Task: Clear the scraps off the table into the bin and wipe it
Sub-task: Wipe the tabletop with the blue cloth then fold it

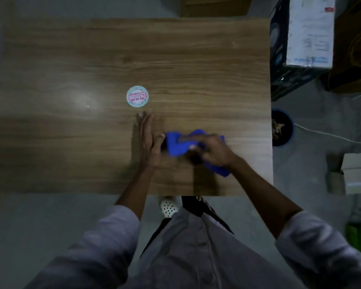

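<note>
A crumpled blue cloth [176, 146] lies on the wooden table [92, 59] near its front edge. My right hand [214, 151] lies on top of the cloth with curled fingers gripping it; the picture is blurred there. My left hand [148, 138] stands on its edge just left of the cloth, fingers straight, thumb touching the cloth. A round white lid [137, 96] with a pink label lies flat on the table just beyond my left fingertips. A dark round bin [282, 127] with scraps inside stands on the floor at the table's right edge.
Cardboard boxes [308, 32] stand beyond the table's right side and another small open box [350, 174] lies on the floor at the right. A white cable [329, 135] runs across the floor by the bin. A bright glare spot shows on the table's left part.
</note>
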A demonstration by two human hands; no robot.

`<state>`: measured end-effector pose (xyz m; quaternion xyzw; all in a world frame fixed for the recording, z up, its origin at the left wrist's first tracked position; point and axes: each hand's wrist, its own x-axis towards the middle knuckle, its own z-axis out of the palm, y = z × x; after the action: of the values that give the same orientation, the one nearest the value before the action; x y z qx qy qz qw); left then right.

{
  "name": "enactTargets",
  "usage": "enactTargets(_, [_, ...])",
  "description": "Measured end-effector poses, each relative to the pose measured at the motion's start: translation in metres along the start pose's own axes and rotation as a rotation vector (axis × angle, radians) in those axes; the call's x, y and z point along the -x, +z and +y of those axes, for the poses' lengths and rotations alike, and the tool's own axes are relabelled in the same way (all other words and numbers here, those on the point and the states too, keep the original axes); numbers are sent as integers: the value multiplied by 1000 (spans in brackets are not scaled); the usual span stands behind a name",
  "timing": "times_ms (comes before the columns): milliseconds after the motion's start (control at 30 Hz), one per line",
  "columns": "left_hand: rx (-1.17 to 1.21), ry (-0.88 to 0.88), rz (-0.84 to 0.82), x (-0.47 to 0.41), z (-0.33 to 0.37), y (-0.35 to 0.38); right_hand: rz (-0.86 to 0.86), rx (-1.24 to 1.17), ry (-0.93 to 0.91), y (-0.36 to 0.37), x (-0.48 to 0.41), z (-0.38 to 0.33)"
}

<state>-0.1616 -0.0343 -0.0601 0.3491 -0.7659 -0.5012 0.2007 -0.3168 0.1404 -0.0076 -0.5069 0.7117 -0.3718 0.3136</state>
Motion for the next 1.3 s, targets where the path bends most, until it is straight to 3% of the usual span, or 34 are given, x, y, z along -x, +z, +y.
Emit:
enactTargets(100, [-40, -2, 3, 47, -4, -4, 416, 100, 182, -51, -9, 18])
enactTargets(167, [-11, -56, 7, 81, -4, -5, 477, 261, 336, -63, -25, 40])
enactTargets(233, [46, -109, -9, 110, -9, -8, 419, 372, 428, -42, -38, 62])
enactTargets(400, [94, -121, -14, 148, -13, -21, 236, 359, 54, 54, -31, 29])
enactTargets(533, [43, -126, 35, 164, -1, -29, 76, 234, -61, 114, 45, -15])
enactTargets(700, [15, -140, 14, 176, 13, -35, -46, 88, 63, 118, 108, -54])
enactTargets(767, [23, -161, -16, 181, 6, -35, 51, 50, 130, 87, 116, -54])
enactTargets(867, [81, -241, -30, 192, -9, -35, 439, 96, 292, 42, 119, -26])
enactTargets(933, [120, -300, -23, 202, -9, -37, 558, 203, 433, 37, 120, -2])
enactTargets(1033, [116, -323, -7, 219, 1, -39, 455, 292, 500, 75, 118, 6])
enactTargets(1200, [122, -304, 30, 227, 6, -41, 287, 167, 184, 170, 110, -38])
enactTargets(1300, [150, -325, 70, 223, 8, -44, 86, 18, 219, 189, 117, -66])
